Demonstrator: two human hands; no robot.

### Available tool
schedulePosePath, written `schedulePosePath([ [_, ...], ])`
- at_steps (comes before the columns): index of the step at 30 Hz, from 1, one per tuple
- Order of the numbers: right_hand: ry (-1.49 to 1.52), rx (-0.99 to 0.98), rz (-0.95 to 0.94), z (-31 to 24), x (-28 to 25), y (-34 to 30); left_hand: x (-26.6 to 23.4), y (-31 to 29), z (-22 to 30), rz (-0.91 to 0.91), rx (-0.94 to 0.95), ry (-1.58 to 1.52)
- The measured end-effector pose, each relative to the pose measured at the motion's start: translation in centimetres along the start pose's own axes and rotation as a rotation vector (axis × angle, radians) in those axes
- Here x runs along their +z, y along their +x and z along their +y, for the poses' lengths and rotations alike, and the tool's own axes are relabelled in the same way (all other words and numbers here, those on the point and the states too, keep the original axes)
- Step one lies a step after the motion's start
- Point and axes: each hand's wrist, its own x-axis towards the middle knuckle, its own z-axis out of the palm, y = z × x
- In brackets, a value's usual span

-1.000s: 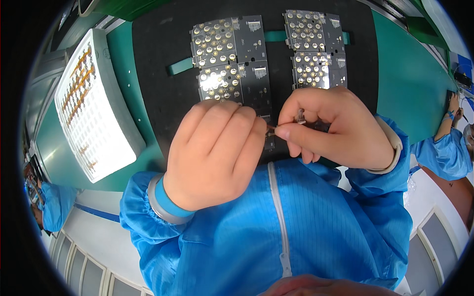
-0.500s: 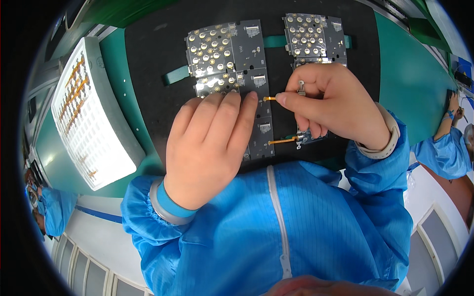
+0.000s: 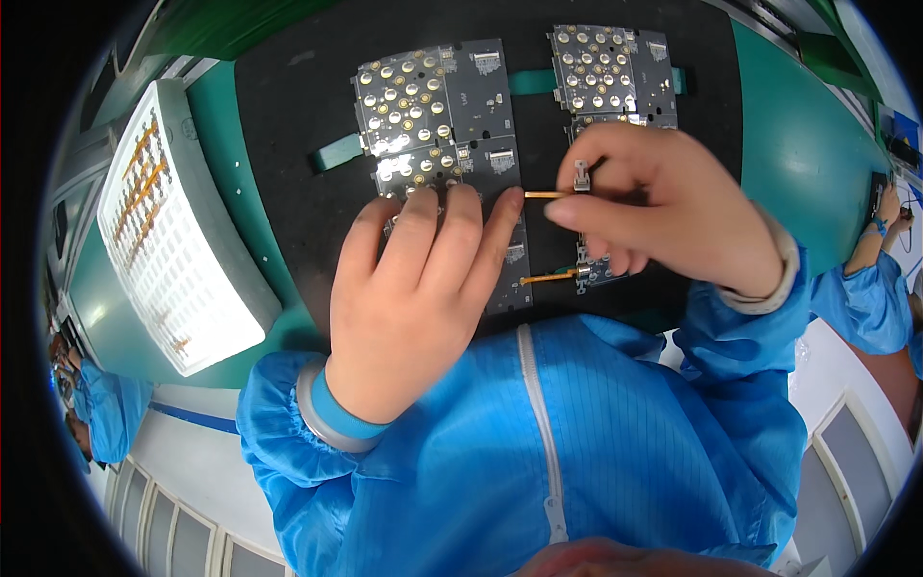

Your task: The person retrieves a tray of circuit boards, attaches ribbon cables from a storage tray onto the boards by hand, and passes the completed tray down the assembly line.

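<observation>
Matte black mat (image 3: 288,192), hands pinching thin orange flex strip (image 3: 544,194)

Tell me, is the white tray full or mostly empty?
Mostly empty. The white tray shows rows of bare pockets; only a few orange strips sit near its far end and one corner.

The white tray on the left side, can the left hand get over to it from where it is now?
Probably yes. The left hand lies flat on the dark panel, and the white tray sits just beside it on the green table. Nothing stands between them.
</observation>
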Motion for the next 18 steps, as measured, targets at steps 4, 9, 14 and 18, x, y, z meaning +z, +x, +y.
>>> schedulePosePath([
  [4, -0.039, -0.142, 0.064, -0.4, -1.7, -0.8, -1.4, 1.2, -1.1, -0.038, -0.052, -0.220],
  [9, 0.163, -0.450, -0.308, -0.6, -0.9, 0.8, -1.7, 2.8, -2.4, 0.281, -0.021, -0.705],
  [14, 0.020, -0.523, -0.140, -0.7, -0.6, 1.5, -0.8, 2.8, -3.0, 0.355, -0.004, -0.626],
  [18, -0.567, -0.841, 0.166, -0.1, -0.4, 2.2, -0.1, 2.6, -3.2, 0.334, -0.025, -0.545],
])
